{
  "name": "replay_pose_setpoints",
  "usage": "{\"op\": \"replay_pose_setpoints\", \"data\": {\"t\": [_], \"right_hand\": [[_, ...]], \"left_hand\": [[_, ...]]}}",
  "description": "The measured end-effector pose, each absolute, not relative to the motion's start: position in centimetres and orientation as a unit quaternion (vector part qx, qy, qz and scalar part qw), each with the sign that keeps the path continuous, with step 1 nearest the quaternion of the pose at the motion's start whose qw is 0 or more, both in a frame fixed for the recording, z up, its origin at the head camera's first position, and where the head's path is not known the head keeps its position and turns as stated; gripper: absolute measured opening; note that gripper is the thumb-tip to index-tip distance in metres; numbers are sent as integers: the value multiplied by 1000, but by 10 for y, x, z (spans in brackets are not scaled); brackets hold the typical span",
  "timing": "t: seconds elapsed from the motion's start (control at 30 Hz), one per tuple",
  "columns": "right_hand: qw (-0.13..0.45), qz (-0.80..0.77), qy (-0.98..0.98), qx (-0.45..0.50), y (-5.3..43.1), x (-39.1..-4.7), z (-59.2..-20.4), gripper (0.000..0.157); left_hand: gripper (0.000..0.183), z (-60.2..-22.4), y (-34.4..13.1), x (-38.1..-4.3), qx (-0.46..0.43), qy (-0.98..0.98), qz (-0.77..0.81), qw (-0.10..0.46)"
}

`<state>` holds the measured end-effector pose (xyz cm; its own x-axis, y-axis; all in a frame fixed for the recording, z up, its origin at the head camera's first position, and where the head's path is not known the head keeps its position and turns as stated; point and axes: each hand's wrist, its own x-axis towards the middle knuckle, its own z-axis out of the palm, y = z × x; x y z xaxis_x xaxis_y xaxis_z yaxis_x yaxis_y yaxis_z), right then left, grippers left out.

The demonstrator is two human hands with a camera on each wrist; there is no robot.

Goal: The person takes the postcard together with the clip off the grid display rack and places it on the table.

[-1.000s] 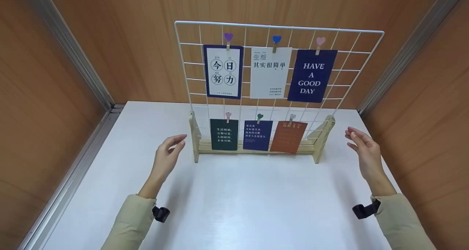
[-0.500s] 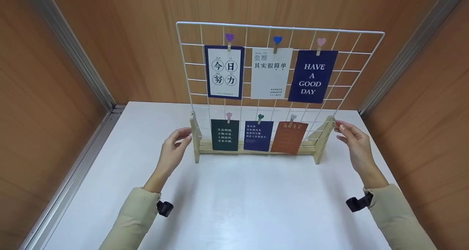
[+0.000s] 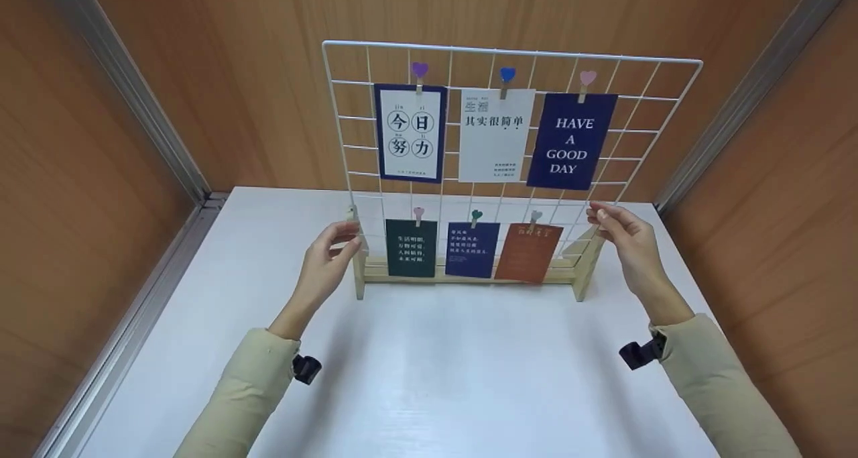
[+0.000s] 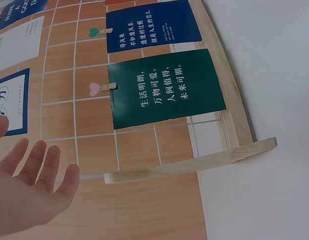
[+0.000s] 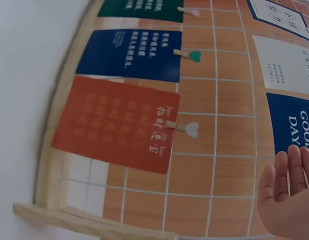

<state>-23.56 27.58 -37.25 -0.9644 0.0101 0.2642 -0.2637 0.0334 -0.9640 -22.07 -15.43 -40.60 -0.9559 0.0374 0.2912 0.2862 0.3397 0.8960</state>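
Note:
A white wire grid rack [image 3: 496, 49] stands upright in a wooden base [image 3: 585, 273]. Clipped to its upper part are a blue-bordered white card [image 3: 411, 133], a white card [image 3: 493, 146] and a navy card [image 3: 570, 173]. Below hang a green card [image 3: 411, 260], a blue card [image 3: 472, 260] and an orange card [image 3: 526, 260]. My left hand [image 3: 325, 260] is beside the base's left side piece, fingers loosely bent, holding nothing. Beside the rack's lower right edge, my right hand [image 3: 631, 249] has loosely bent fingers and holds nothing. Whether either hand touches the rack is unclear.
Heart-topped clips hold the cards, among them a purple clip [image 3: 419, 70] and a blue clip [image 3: 507, 74]. The rack stands on a white table [image 3: 436, 377]. Wood-grain panels [image 3: 268, 76] enclose the back and sides.
Both hands have moved inward and slightly forward, from well outside the rack to its lower side edges. The rack and cards look the same.

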Motion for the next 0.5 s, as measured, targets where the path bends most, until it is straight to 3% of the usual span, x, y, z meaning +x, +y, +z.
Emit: {"op": "replay_pose_setpoints", "data": {"t": [0.5], "right_hand": [[100,658,-740,94,242,-252,-337,38]], "left_hand": [[33,-384,-144,-240,-99,-816,-557,120]]}}
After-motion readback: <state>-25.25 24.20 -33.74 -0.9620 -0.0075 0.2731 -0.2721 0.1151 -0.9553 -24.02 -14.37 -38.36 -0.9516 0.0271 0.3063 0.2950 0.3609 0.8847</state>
